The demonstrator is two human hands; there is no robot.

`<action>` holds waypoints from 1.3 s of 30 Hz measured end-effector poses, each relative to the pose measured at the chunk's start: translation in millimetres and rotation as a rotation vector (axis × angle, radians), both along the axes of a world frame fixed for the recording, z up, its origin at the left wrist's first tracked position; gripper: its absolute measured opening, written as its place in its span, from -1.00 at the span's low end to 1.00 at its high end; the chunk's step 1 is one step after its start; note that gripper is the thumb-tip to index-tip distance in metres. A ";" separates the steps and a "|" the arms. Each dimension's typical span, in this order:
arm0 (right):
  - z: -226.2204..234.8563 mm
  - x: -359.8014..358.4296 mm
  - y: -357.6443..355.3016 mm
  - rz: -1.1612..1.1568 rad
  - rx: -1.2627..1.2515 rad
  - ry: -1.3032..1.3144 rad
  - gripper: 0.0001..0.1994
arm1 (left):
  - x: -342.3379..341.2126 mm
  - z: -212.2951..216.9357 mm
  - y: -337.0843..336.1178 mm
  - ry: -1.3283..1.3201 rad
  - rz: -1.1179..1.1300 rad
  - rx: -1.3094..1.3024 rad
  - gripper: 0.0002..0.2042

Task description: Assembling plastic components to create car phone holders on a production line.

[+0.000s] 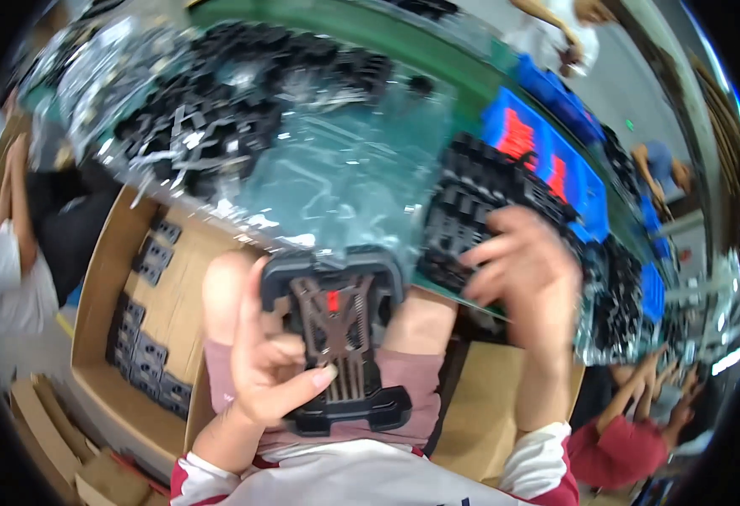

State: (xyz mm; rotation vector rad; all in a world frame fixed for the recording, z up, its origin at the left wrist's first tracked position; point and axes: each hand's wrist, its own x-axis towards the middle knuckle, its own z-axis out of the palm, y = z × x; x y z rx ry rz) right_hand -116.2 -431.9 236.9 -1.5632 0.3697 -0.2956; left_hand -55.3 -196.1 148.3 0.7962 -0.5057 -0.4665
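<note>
My left hand (273, 375) is closed round a black phone holder (345, 346), with its thumb across the front and its fingers at the side and behind. The holder is upright above my lap. It has corner arms, a brownish ribbed middle and a small red piece near the top. My right hand (526, 274) is blurred by motion, with its fingers apart and nothing visible in them. It hovers at the near edge of several rows of black plastic parts (459, 219) on the table.
A clear plastic sheet (345, 169) covers the green table, with heaped black parts (193, 135) at its left. Blue trays (589, 194) hold red pieces (518, 135). A cardboard box (176, 295) with dark parts stands left of my legs. Other people sit on both sides and across.
</note>
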 end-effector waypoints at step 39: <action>-30.9 41.7 -333.7 -0.538 -0.874 0.314 -0.69 | -13.1 7.2 66.3 0.132 0.090 0.127 -0.01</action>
